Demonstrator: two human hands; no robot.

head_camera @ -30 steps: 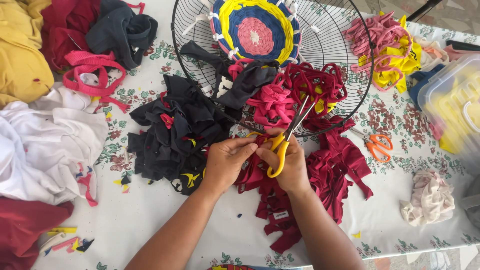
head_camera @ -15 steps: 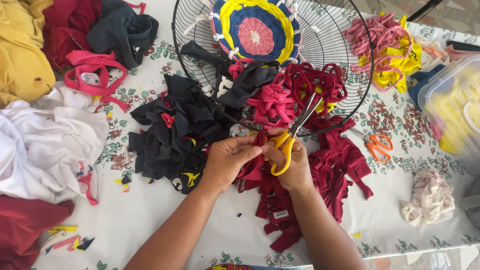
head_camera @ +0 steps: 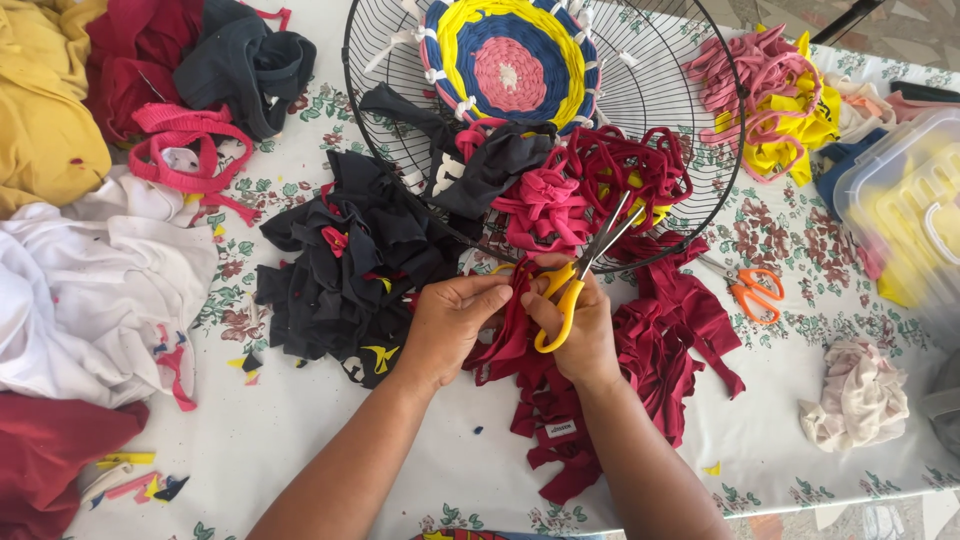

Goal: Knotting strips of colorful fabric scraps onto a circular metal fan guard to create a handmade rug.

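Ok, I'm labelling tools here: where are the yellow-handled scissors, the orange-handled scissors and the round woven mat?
yellow-handled scissors [head_camera: 566,296], head view, on the handle loop
orange-handled scissors [head_camera: 752,292], head view, on the handles
round woven mat [head_camera: 508,68], head view, pink centre

Orange scissors [head_camera: 752,293], a clear plastic bin [head_camera: 905,210] and white cloth [head_camera: 90,290] lie around.

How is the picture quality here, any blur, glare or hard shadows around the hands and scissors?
Head view: bright, even light, with only soft shadows under the left hand and right hand; the yellow-handled scissors and dark red cloth strips look sharp, without motion blur; the white cloth is close to washed out; the clear plastic box at the right edge looks hazy.
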